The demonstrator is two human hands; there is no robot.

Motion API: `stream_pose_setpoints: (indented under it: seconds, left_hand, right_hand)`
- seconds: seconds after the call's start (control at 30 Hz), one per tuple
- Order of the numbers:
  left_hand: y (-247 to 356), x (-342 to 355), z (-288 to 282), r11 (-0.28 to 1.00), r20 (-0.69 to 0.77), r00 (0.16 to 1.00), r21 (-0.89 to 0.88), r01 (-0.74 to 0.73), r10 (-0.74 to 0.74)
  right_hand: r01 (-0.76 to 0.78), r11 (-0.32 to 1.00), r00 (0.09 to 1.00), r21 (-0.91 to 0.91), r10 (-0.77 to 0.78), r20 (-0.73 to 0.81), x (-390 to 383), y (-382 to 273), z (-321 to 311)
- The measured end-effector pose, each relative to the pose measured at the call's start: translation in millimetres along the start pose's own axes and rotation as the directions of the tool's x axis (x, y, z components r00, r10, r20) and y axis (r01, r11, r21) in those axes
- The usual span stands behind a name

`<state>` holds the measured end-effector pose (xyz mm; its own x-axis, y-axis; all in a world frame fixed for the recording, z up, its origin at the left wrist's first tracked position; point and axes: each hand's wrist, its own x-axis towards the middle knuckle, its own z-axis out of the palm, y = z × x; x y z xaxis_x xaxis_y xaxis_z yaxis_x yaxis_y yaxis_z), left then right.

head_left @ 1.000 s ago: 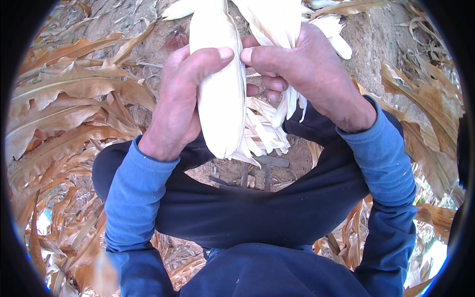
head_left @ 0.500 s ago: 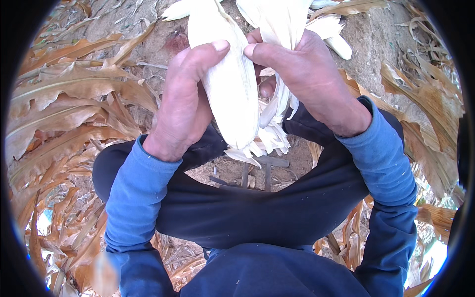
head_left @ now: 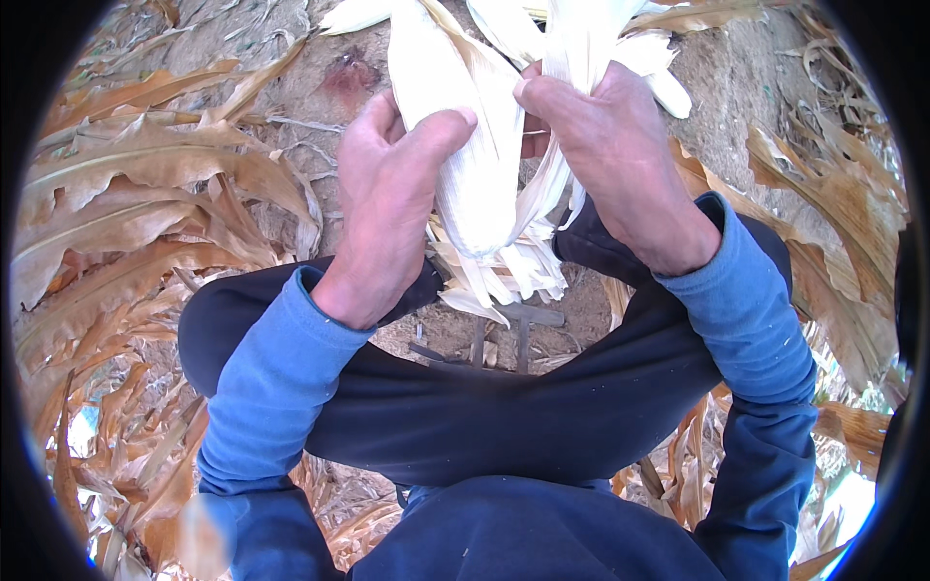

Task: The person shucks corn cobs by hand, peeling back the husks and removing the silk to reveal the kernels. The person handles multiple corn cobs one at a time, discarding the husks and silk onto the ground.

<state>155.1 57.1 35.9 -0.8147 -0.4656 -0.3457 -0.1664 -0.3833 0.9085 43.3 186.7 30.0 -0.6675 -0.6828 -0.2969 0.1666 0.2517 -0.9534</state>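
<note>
A large pale ear of corn, wrapped in its husk, is tilted in front of me with its top toward the far edge. My left hand is closed on its left side, thumb lying across the front and fingers mostly hidden behind. Husk leaves, creamy white, are gripped in my right hand, the thumb close to the ear's right edge. Strips of that husk trail below the right hand. Whether the leaves are still joined to the ear I cannot tell.
More pale husked ears lie on the dirt ground beyond my hands. Torn husk pieces are heaped between my feet, by a dark metal bar frame. Dry brown corn leaves lie on both sides of my folded legs.
The ear has shifted right and its lower end has risen a little. My left hand has moved right with it, and my right hand slightly right, still holding the leaves.
</note>
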Motion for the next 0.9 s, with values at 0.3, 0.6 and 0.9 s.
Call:
stream_pose_setpoints:
  seconds: [0.3,0.6,0.9]
  left_hand:
    - [1.1,1.5,9.6,0.993,-0.058,0.994,0.072,-0.09,0.094]
    - [2.7,-4.2,14.3,0.991,-0.022,0.996,0.105,-0.082,0.085]
    - [3.2,-4.3,6.1,0.988,0.048,0.996,0.131,-0.077,0.071]
  right_hand:
    - [0.207,0.969,0.974,-0.134,-0.216,-0.064,-4.6,-0.8,11.9]
    - [0.267,0.959,0.958,-0.096,-0.275,-0.085,0.6,7.4,12.8]
    - [0.092,0.968,0.993,-0.232,-0.107,-0.052,1.9,-5.7,7.3]
